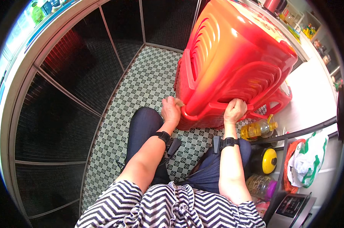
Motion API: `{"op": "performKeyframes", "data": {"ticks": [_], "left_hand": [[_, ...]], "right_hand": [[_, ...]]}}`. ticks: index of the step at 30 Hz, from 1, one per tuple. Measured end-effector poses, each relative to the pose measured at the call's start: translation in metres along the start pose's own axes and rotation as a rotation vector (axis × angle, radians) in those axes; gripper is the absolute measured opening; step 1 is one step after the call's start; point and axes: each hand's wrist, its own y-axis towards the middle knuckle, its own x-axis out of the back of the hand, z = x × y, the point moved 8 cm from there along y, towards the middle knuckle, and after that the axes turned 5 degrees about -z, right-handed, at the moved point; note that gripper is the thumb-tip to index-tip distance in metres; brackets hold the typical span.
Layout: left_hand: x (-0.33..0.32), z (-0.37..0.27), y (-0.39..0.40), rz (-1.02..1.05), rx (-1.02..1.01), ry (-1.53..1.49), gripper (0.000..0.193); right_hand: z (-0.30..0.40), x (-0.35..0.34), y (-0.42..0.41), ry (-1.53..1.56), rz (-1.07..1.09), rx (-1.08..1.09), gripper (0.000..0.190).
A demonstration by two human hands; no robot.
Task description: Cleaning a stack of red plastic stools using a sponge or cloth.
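Note:
A large red plastic stool [231,54], apparently stacked with others, stands tilted before me, its molded arches and glossy side panels facing up and toward me. My right hand [235,110] is closed around the edge of a slot in the near panel. Beside the lower left corner, my left hand [171,110] pinches a small tan piece [179,102], perhaps a sponge or cloth, against the plastic rim. Its exact shape is mostly hidden by the fingers.
Dark cabinet doors [72,54] curve along the left. A patterned tile floor [140,82] lies beneath. At right are an oil bottle [254,129], a yellow lid [269,161], a purple-capped jar [261,186], plastic bags [305,162] and a silver appliance [293,209] on a dark rack.

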Motion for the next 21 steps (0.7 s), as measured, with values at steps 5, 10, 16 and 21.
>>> {"op": "performKeyframes", "data": {"ticks": [5,10,16,21], "left_hand": [[-0.02,-0.002,-0.005,0.044,0.013,-0.035,0.029],[-0.037,0.0,-0.013,0.131,-0.07,-0.114,0.022],[-0.026,-0.007,-0.025,0.094,-0.091,-0.167,0.017],[-0.017,-0.02,-0.027,0.116,-0.187,-0.185,0.015]], "right_hand": [[0.002,-0.001,0.0,-0.008,0.034,-0.027,0.019],[0.001,-0.001,0.0,-0.014,0.022,-0.014,0.019],[0.002,-0.002,-0.001,-0.013,0.028,-0.018,0.02],[0.003,-0.001,0.001,-0.024,0.005,-0.03,0.021]]}}
